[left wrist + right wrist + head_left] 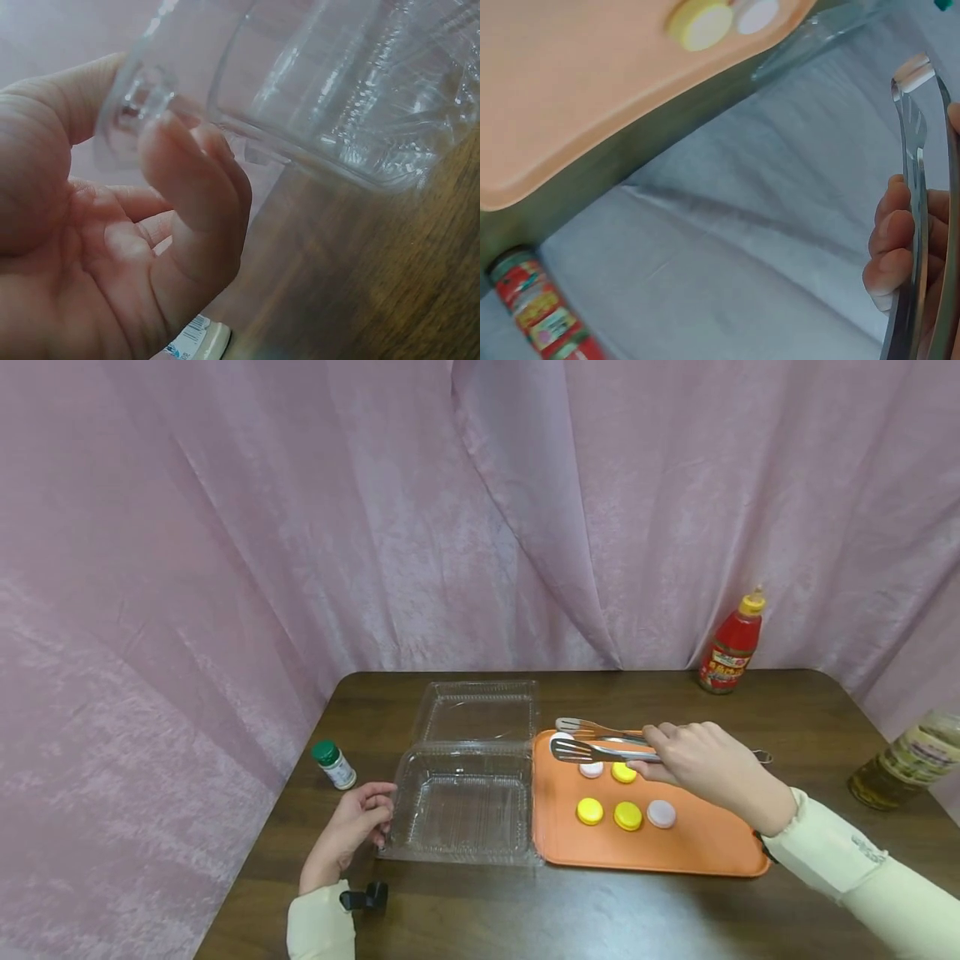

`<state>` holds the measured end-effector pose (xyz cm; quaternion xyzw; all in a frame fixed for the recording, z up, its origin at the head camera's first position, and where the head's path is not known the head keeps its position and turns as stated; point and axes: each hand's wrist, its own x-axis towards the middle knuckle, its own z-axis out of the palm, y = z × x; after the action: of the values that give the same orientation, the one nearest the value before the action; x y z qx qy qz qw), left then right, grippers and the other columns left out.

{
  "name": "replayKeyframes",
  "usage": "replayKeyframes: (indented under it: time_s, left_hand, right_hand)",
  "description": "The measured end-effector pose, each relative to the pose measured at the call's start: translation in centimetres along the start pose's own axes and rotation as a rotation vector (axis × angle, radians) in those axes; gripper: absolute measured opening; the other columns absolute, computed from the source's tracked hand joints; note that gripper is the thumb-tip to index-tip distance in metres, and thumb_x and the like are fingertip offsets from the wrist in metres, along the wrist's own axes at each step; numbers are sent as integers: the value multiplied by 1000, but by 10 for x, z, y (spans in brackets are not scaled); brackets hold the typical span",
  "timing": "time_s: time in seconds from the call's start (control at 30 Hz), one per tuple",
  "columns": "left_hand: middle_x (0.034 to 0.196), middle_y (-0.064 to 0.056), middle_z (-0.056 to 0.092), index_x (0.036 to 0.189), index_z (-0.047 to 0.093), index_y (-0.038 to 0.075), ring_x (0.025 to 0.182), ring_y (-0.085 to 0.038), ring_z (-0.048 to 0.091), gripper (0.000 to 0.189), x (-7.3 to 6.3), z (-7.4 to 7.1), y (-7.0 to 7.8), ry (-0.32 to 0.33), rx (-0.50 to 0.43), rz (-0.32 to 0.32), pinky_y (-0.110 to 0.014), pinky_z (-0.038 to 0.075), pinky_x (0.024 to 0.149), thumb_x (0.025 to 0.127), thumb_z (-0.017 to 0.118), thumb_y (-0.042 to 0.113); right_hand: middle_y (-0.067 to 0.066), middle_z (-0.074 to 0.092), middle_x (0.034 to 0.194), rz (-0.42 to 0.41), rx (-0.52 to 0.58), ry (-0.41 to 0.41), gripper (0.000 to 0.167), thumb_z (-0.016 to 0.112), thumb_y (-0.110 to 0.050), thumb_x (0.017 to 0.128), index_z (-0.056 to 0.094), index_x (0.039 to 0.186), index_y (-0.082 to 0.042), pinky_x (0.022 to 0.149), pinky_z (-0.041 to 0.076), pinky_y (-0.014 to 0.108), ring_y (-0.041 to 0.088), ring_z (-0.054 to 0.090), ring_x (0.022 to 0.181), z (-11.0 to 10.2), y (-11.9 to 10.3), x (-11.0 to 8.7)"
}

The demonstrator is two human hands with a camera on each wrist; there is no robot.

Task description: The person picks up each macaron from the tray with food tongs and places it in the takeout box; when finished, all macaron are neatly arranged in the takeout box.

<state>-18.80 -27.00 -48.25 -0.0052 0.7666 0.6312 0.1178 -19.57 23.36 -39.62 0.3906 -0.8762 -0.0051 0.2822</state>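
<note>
My left hand [358, 817] pinches the left rim of a clear plastic container [401, 793], whose hinged lid [480, 714] lies open at the back. In the left wrist view, thumb and fingers meet at the rim [150, 97]. My right hand [701, 768] grips metal tongs [915, 225] above an orange tray [720, 847]. Their slotted ends stand apart, pointing left over the tray's back left corner. Round macaron-like pieces lie on the tray, several yellow [589, 812] and several whitish [662, 813]. One whitish piece [561, 739] shows between the tong ends; whether they touch it, I cannot tell.
A small green-capped bottle [333, 765] stands left of the container. At the back right is a red sauce bottle [729, 647] with a yellow cap. An oil bottle [907, 760] stands at the right edge. Pink curtains [375, 527] hang behind the wooden table [615, 910].
</note>
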Motion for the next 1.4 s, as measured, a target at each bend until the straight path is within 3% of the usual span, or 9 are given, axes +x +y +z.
replayKeyframes:
  time_s: [0.13, 0.27, 0.43, 0.83, 1.03, 1.1, 1.4]
  left_hand:
    - [82, -6, 55, 130, 48, -14, 63, -15, 51, 43, 1, 1, 0, 9, -3, -10, -24, 48, 48, 88, 54, -8]
    - [81, -6, 55, 130, 48, -14, 63, -15, 51, 42, 2, 1, -1, 8, -3, -2, -23, 47, 48, 89, 54, -8]
    - [81, -5, 55, 129, 48, -14, 63, -14, 51, 42, 2, 1, -2, 5, -2, 4, -23, 47, 48, 89, 54, -8]
    - [81, -4, 56, 130, 47, -15, 62, -14, 51, 42, -1, 5, 1, -5, -23, 15, -23, 48, 48, 90, 55, -7]
    - [80, -4, 55, 130, 48, -14, 61, -13, 50, 43, 0, 7, 1, 14, -30, 5, -23, 47, 47, 88, 56, -7]
    - [80, -4, 55, 130, 48, -14, 61, -14, 50, 43, 0, 9, 0, 14, -30, 6, -23, 47, 47, 88, 56, -7]
    - [79, -4, 55, 130, 50, -13, 61, -15, 50, 43, 1, 12, -1, 15, -15, 8, -24, 48, 46, 88, 57, -6]
  right_hand:
    - [-5, 34, 57, -29, -3, 12, 69, 17, -58, 106, 51, 79, -5, 35, 21, 22, 7, 26, 41, 4, -6, 14]
    - [-7, 26, 56, -83, -22, 83, 61, 21, -56, 107, 40, 72, -11, 39, 12, 21, 5, 17, 43, 11, -12, 28]
    - [-8, 23, 55, -127, -31, 130, 60, 25, -57, 107, 39, 69, -13, 40, 9, 23, 5, 14, 44, 17, -20, 42]
    - [-8, 21, 57, -175, 42, 82, 60, 30, -57, 106, 43, 70, -11, 44, 9, 22, 5, 9, 48, 29, -38, 65]
    - [-7, 31, 56, -203, 30, 41, 48, 67, -51, 93, 52, 72, -10, 40, 14, 22, 5, 18, 43, 40, -50, 76]
    - [-7, 34, 56, -208, 33, 28, 45, 74, -49, 88, 57, 75, -10, 40, 14, 21, 5, 21, 42, 44, -54, 80]
    - [-8, 31, 56, -213, 47, -23, 51, 70, -53, 90, 46, 66, -15, 45, 10, 22, 6, 20, 48, 65, -70, 96]
